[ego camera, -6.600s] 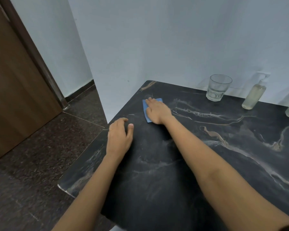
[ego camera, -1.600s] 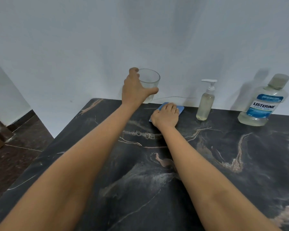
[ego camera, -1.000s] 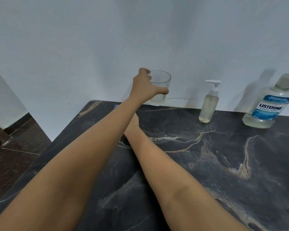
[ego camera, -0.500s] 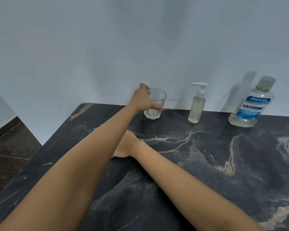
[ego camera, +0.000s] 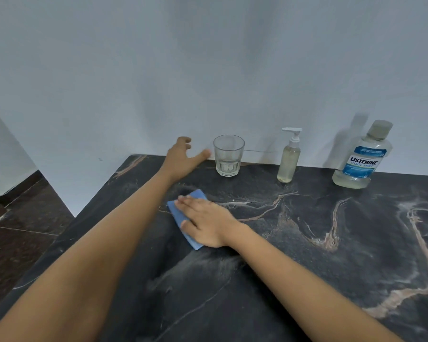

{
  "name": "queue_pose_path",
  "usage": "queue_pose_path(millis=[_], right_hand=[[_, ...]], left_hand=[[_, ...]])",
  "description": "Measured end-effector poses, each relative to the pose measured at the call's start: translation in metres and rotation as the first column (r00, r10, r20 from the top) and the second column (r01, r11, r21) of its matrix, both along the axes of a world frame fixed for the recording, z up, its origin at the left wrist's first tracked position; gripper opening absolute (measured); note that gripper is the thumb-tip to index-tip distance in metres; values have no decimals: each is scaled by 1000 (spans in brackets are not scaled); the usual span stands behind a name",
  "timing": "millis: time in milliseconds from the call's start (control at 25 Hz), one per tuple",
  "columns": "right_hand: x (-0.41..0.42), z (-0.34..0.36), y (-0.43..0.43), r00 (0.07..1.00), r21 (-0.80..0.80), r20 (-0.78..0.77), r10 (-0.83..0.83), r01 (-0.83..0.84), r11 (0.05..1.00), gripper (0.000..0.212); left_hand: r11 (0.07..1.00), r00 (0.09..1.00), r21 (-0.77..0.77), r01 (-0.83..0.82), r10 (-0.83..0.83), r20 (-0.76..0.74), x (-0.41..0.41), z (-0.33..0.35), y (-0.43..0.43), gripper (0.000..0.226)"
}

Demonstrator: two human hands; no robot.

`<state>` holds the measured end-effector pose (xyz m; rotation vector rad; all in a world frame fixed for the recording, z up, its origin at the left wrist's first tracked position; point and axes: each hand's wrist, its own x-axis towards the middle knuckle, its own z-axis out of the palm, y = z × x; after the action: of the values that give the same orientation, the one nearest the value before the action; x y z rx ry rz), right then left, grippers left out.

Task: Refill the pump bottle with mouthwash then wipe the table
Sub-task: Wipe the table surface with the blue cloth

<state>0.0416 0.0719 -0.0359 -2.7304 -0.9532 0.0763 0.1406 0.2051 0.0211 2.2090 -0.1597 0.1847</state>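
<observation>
At table point(ego camera: 331, 280) 12 o'clock edge, your left hand point(ego camera: 181, 161) hovers spread, empty, glass point(ego camera: 228, 155) at its 3 o'clock. Your right hand point(ego camera: 208, 223) presses cloth point(ego camera: 177, 217) flat. Wide sweep could topple glass.

glass point(ego camera: 228, 155), pump bottle point(ego camera: 289, 156) and mouthwash bottle point(ego camera: 361, 156) lined the wall, gaps between them passable, table point(ego camera: 319, 255) front and right wide open, left arm point(ego camera: 124, 233) crossed the near-left

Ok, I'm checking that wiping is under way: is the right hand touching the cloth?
Touching. The head view shows the right hand lying flat on the blue cloth, with straight fingers across it and no gap between them.
</observation>
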Motion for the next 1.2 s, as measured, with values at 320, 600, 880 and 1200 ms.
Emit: queue_pose_path(millis=[320, 600, 880, 1200], right_hand=[[23, 3, -33, 915, -34, -8, -404, 404, 914, 58], [66, 3, 33, 889, -101, -13, -458, 455, 885, 63], [74, 0, 49, 890, -99, -14, -455, 452, 887, 67], [89, 3, 95, 996, -111, -34, -81, 77, 991, 66]], left_hand=[[941, 953, 200, -274, 239, 184, -53, -44, 120, 48], [891, 907, 192, -413, 383, 173, -62, -72, 144, 38], [887, 901, 180, -426, 398, 170, -59, -74, 143, 33], [876, 888, 163, -455, 430, 165, -58, -73, 143, 29]])
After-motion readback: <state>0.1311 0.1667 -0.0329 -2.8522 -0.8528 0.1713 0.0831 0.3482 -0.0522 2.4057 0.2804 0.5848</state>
